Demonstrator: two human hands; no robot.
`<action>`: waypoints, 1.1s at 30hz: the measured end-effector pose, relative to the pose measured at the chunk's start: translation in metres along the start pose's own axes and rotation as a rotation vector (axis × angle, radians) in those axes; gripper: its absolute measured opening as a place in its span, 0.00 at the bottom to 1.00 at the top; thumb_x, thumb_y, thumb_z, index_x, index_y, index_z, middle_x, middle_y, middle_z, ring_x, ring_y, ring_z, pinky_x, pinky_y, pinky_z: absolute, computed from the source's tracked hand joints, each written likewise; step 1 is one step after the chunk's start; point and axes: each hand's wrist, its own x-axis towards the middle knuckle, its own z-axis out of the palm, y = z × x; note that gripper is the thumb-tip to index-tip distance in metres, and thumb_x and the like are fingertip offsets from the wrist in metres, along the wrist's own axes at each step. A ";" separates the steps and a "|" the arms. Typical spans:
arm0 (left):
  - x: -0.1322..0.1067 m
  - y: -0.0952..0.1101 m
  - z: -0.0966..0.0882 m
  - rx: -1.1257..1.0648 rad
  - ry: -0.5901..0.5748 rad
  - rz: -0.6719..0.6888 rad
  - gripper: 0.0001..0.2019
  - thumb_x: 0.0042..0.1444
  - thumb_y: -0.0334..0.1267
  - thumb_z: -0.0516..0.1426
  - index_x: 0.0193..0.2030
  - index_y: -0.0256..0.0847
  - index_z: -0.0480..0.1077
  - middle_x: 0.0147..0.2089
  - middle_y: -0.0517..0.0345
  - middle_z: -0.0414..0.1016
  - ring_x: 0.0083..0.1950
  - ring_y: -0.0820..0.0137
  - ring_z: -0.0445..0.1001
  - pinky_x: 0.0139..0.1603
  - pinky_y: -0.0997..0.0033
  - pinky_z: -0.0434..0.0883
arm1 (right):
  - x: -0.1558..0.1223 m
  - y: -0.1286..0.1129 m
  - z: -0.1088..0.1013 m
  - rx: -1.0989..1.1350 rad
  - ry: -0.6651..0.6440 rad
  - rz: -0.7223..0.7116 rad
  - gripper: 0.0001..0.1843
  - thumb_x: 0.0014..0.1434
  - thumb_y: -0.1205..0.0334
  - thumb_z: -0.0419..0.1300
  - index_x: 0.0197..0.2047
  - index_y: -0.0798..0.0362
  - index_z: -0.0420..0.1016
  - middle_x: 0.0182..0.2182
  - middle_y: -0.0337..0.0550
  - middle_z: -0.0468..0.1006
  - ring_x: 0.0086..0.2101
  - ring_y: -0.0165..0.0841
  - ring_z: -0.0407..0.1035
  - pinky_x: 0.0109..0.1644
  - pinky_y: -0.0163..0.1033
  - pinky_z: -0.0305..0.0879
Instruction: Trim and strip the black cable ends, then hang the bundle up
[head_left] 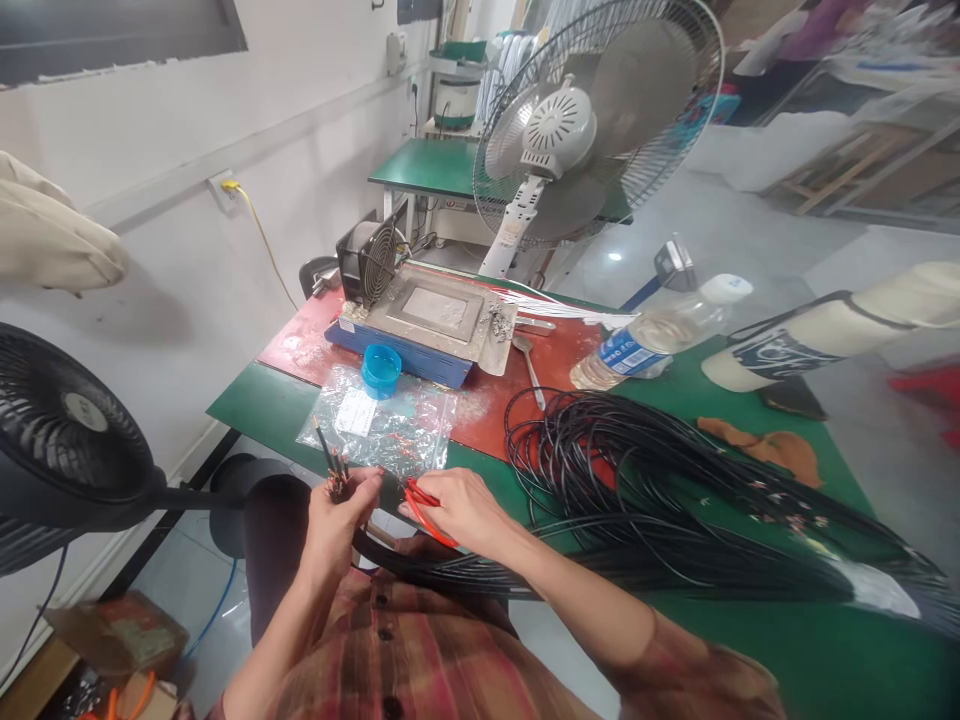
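The left hand (337,525) is closed as a fist around a small bunch of thin black wires (335,475). Their ends stand up above the thumb, w/ short bare tips, some reddish. The right hand (465,510) is just beside it and grips a tool (424,505) w/ smooth red handles; the head of the tool is hidden, so I cannot tell what kind it is. Both hands are at the near edge of the table (750,620), which has a flat green top.

From the hands the wires run right into a big, glossy black bundle (637,480), partly coiled, partly lying straight on the table. Behind the hands lies a clear, wrinkled plastic bag (382,425) w/ a white label, and a round blue cap (380,370) touches its far edge. Further back, on a red mat (300,345), stands a flat grey metal unit (427,320) w/ a small black fan (371,260). A clear bottle (645,345) lies on its side near the bundle.
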 end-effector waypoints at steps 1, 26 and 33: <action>0.001 -0.001 0.000 -0.009 -0.004 -0.013 0.13 0.41 0.41 0.66 0.32 0.34 0.75 0.20 0.63 0.65 0.21 0.79 0.59 0.22 0.78 0.55 | 0.000 0.002 0.002 0.015 0.015 0.001 0.23 0.56 0.52 0.56 0.17 0.56 0.56 0.17 0.34 0.57 0.20 0.23 0.47 0.26 0.33 0.39; -0.012 -0.002 -0.009 -0.120 -0.213 0.031 0.09 0.48 0.39 0.62 0.28 0.33 0.72 0.20 0.61 0.64 0.21 0.80 0.55 0.20 0.77 0.47 | 0.017 -0.024 0.018 0.832 0.032 0.101 0.20 0.48 0.47 0.63 0.24 0.58 0.71 0.17 0.35 0.65 0.18 0.22 0.56 0.20 0.29 0.51; -0.016 0.000 -0.010 -0.162 -0.225 -0.011 0.10 0.46 0.41 0.63 0.28 0.35 0.72 0.23 0.59 0.68 0.23 0.78 0.60 0.21 0.78 0.53 | 0.026 -0.023 0.021 1.382 -0.283 0.374 0.22 0.42 0.48 0.67 0.21 0.56 0.63 0.12 0.30 0.60 0.12 0.20 0.50 0.12 0.28 0.38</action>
